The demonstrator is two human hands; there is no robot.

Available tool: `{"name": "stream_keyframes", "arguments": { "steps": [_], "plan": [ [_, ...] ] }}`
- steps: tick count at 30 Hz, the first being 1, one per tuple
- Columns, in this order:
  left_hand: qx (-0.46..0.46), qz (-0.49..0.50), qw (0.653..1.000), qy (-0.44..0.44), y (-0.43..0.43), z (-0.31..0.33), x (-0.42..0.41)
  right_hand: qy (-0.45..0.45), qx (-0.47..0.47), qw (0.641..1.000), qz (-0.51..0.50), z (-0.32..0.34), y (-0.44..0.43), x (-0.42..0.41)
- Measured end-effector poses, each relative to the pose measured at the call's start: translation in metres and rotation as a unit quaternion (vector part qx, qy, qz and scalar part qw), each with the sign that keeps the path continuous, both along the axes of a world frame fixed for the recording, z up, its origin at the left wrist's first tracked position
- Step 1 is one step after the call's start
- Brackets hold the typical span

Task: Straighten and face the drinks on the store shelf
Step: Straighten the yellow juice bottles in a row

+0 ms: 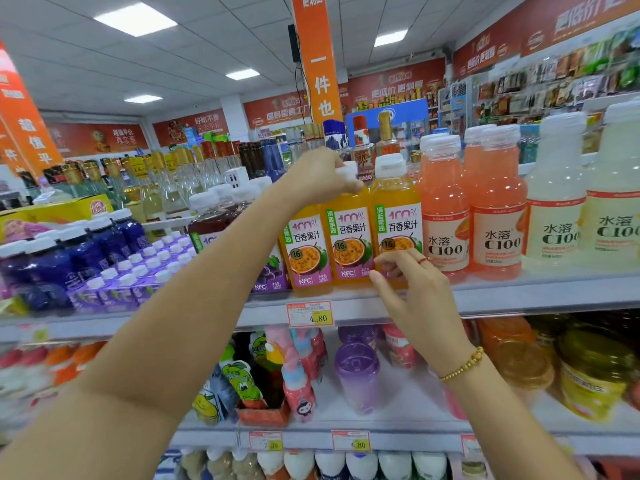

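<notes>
The single head view looks forward from close range, level with the top shelf (519, 296), slightly tilted.

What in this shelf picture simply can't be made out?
Head view:
- Neck of the middle juice bottle: covered by the left hand.
- Lower label of the right juice bottle: behind the right hand; grip or touch unclear.
- Label of the dark juice bottle: behind the left forearm.
- Print on the lower price tag: blurred.
</notes>
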State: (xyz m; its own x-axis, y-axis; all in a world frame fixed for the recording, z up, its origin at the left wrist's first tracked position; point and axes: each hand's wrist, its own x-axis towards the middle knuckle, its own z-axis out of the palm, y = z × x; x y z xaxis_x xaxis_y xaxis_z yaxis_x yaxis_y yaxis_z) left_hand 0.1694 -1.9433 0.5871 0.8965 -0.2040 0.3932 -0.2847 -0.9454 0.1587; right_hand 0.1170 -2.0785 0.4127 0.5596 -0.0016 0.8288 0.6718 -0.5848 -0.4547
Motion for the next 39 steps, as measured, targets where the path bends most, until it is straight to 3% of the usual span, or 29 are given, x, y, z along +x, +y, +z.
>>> {"name": "stream_keyframes", "arguments": {
  "steps": [3, 6, 11, 14, 17, 20, 23, 26, 32, 35, 39],
  "plan": [
    [-0.097, -0.021, 0.995, -0.018, 0.003, -0.008, -0.020, 0.012, 0.013, 1.000, 0.007, -0.007, -0.001, -0.007],
    [-0.162, -0.027, 0.982, -0.089, 0.008, -0.017, -0.051, 0.019, 0.036, 0.999, 0.020, -0.011, -0.003, -0.013],
    [-0.308, -0.017, 0.930, -0.199, 0.034, -0.026, -0.107, 0.033, 0.089, 0.990, 0.101, -0.010, 0.000, -0.026],
    [-0.455, -0.059, 0.877, -0.142, 0.057, -0.049, -0.125, 0.057, 0.095, 0.977, 0.182, -0.010, 0.005, -0.038],
    [-0.621, -0.106, 0.775, -0.050, 0.076, -0.086, -0.128, -0.011, -0.004, 0.983, 0.183, -0.015, 0.003, -0.049],
    [-0.697, -0.108, 0.709, -0.001, 0.088, -0.123, -0.130, -0.046, -0.116, 0.980, 0.156, -0.028, -0.001, -0.062],
    [-0.755, -0.068, 0.651, 0.026, 0.097, -0.154, -0.130, -0.065, -0.159, 0.974, 0.147, -0.044, 0.001, -0.068],
    [-0.778, -0.025, 0.626, 0.050, 0.102, -0.175, -0.134, -0.055, -0.143, 0.972, 0.177, -0.057, 0.002, -0.070],
    [-0.772, -0.066, 0.627, 0.082, 0.106, -0.209, -0.141, 0.094, -0.019, 0.971, 0.221, -0.075, 0.006, -0.080],
    [-0.768, -0.120, 0.625, 0.068, 0.103, -0.219, -0.144, 0.246, 0.144, 0.917, 0.279, -0.080, 0.011, -0.087],
    [-0.764, -0.167, 0.621, 0.045, 0.097, -0.221, -0.149, 0.432, 0.324, 0.771, 0.338, -0.085, 0.018, -0.095]
  ]
}}
